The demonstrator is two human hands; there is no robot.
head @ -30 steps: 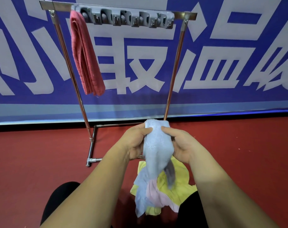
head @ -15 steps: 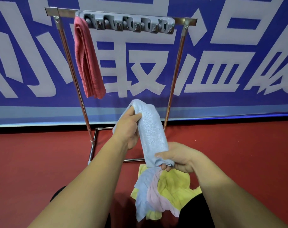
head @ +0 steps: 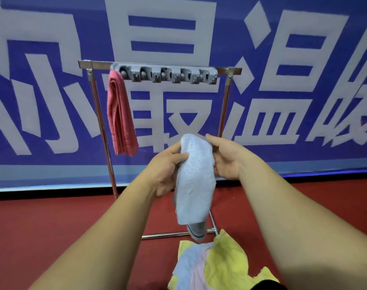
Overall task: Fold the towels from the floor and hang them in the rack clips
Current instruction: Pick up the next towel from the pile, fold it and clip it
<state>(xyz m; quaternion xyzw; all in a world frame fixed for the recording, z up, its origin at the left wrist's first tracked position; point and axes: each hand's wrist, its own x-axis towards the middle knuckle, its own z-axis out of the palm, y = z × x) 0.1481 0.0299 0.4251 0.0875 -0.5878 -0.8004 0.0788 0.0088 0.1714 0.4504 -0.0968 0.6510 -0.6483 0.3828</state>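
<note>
I hold a folded light blue towel [head: 194,181] upright in front of the rack. My left hand [head: 164,170] pinches its upper left edge, thumb in front. My right hand [head: 225,158] is at the towel's right side with its fingers reaching behind the top fold. The metal rack [head: 98,114] stands by the wall with a grey strip of clips [head: 168,75] along its top bar. A folded red towel [head: 120,116] hangs from the leftmost clip. The other clips hold nothing.
A heap of yellow, pink and blue towels [head: 218,266] lies on the red floor [head: 52,227] by my knees. A blue banner with large white characters [head: 283,80] covers the wall behind the rack. The rack's base bar [head: 165,235] runs along the floor.
I have lifted the blue towel clear of the heap and raised it toward the rack. My right hand moved from the towel's lower end up to its top. The view tilted upward.
</note>
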